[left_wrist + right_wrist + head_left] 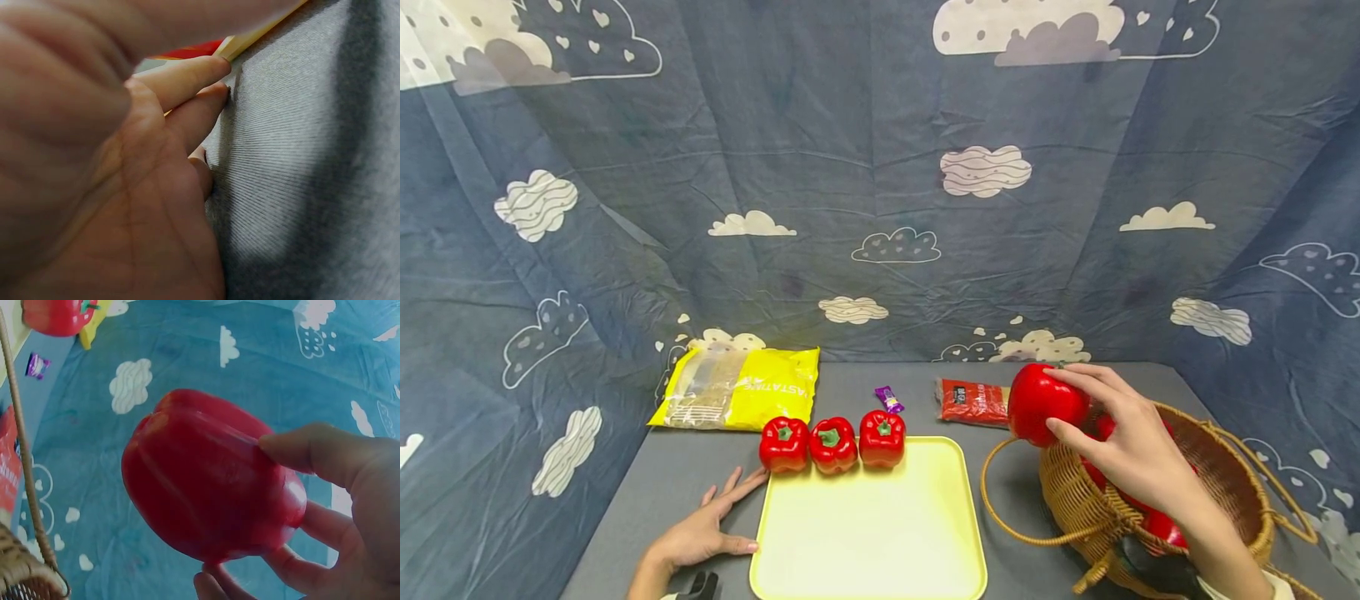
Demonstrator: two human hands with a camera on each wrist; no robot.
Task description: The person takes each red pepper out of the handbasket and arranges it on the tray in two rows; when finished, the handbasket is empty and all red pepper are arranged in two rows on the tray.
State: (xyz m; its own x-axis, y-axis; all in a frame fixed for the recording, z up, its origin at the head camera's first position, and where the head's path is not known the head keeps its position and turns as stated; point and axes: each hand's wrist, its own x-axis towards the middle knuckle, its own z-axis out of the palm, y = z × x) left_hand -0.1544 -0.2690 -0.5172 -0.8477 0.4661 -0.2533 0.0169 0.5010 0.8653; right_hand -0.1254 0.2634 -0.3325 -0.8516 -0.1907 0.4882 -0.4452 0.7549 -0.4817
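Note:
A red bell pepper is held up by my right hand, above the left rim of a wicker basket. In the right wrist view, thumb and fingers grip the pepper from its sides. More red peppers lie inside the basket, partly hidden by my arm. My left hand rests on the table with fingers spread, its thumb and a fingertip at the left edge of a pale yellow tray. Along the tray's far edge stand three red bell peppers in a row, green stems up.
Behind the tray on the left lies a yellow plastic bag. A small purple packet and a red packet lie toward the back. The basket's handle loops out between basket and tray. A cloud-patterned curtain surrounds the table.

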